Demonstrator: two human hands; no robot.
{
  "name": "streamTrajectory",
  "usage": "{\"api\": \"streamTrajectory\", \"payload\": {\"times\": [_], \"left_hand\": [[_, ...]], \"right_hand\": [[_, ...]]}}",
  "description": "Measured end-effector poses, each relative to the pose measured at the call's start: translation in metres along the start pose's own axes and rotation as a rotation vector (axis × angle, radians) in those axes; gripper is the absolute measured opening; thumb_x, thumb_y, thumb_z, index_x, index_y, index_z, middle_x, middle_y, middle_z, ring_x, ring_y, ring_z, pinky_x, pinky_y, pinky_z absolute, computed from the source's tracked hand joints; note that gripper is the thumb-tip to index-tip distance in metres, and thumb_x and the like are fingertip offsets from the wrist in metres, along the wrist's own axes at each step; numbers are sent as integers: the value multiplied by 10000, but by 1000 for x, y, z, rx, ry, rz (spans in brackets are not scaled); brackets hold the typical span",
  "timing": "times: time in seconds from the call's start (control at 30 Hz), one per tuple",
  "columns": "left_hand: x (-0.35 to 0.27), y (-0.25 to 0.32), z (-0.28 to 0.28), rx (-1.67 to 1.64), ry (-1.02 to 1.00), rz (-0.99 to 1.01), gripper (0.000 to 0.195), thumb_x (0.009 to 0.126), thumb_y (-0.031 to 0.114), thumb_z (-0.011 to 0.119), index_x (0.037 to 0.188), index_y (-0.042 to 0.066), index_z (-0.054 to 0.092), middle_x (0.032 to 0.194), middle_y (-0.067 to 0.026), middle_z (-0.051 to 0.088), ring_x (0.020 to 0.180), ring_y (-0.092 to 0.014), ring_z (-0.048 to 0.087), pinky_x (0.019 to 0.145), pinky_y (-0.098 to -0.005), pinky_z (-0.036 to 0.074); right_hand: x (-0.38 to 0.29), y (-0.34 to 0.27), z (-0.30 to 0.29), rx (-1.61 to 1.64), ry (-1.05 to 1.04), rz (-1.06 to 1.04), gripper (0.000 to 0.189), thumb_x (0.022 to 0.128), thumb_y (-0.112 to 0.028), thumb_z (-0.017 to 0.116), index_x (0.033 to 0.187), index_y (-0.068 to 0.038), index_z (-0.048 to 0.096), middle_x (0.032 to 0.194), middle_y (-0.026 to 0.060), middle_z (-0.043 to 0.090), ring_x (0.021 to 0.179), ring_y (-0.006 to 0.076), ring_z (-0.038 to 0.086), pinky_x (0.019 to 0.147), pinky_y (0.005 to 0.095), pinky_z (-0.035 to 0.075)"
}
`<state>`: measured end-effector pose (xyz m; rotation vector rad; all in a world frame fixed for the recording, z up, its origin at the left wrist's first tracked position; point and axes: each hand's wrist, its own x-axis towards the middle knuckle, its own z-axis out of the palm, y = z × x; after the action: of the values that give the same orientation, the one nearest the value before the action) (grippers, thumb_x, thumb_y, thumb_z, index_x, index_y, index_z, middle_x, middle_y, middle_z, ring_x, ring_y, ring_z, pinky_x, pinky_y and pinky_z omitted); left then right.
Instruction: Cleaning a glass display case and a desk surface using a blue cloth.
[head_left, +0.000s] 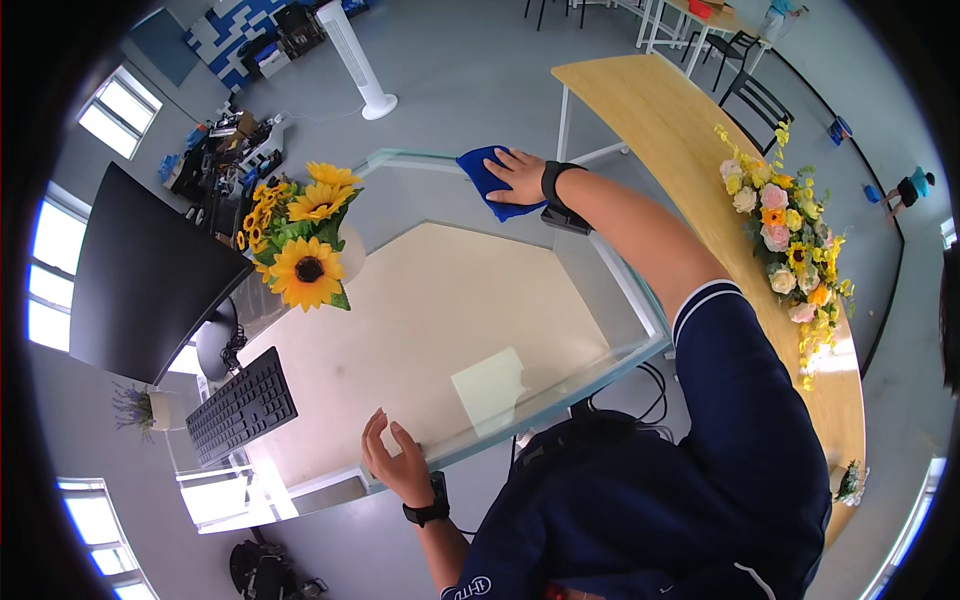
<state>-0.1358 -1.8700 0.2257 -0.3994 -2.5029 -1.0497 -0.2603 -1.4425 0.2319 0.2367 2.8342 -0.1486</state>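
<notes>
A blue cloth (480, 176) lies at the far right corner of a glass-topped desk (457, 292). My right hand (517, 176) presses on it with the fingers spread and the palm down. My left hand (394, 457) is near the desk's front edge, its fingers loosely curled and nothing between them; whether it touches the glass I cannot tell. Both wrists wear black bands with a device. To the left of the desk's middle, beyond the left hand, a black keyboard (244, 405) rests on the glass.
Artificial sunflowers in a white vase (352, 255) stand at the desk's far left, near a black curved monitor (157, 277). A small potted plant (160, 410) is beside the keyboard. On the right, a long wooden table (637, 112) bears a flower arrangement (780, 232). Two other people are far off.
</notes>
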Motion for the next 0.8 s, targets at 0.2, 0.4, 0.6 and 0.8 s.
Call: {"api": "streamTrajectory", "payload": {"times": [0.2, 0.4, 0.6, 0.8], "left_hand": [[-1, -3, 3, 35, -5, 44, 166, 768, 39, 537, 932, 24, 557, 1023, -102, 592, 946, -277, 542, 803, -373, 422], [-1, 3, 2, 136, -20, 106, 193, 760, 61, 559, 952, 45, 561, 1122, -90, 546, 1007, -272, 510, 835, -387, 398], [1, 4, 3, 189, -89, 113, 222, 746, 97, 577, 966, 69, 560, 1183, -68, 512, 1052, -274, 478, 895, -407, 341], [-1, 6, 1, 188, -69, 66, 233, 732, 102, 579, 964, 81, 564, 1202, -57, 502, 1060, -269, 467, 911, -412, 318]], "right_hand": [[-86, -19, 17, -96, -20, -263, 726, 819, -605, 356, 1395, -228, 126, 1454, 103, 56, 1330, 335, 53, 1050, 514, 101], [-227, -43, 47, -44, 2, -558, 684, 792, -539, 495, 1364, -257, 247, 1447, 82, 118, 1332, 316, 70, 1037, 541, 109], [-272, -41, 49, 6, -51, -525, 592, 788, -439, 548, 1320, -287, 337, 1440, 36, 163, 1326, 280, 132, 1029, 537, 183], [-253, -38, 19, 13, -210, -514, 636, 738, -298, 634, 1309, -262, 357, 1437, 46, 173, 1321, 290, 149, 1013, 530, 239]]}}
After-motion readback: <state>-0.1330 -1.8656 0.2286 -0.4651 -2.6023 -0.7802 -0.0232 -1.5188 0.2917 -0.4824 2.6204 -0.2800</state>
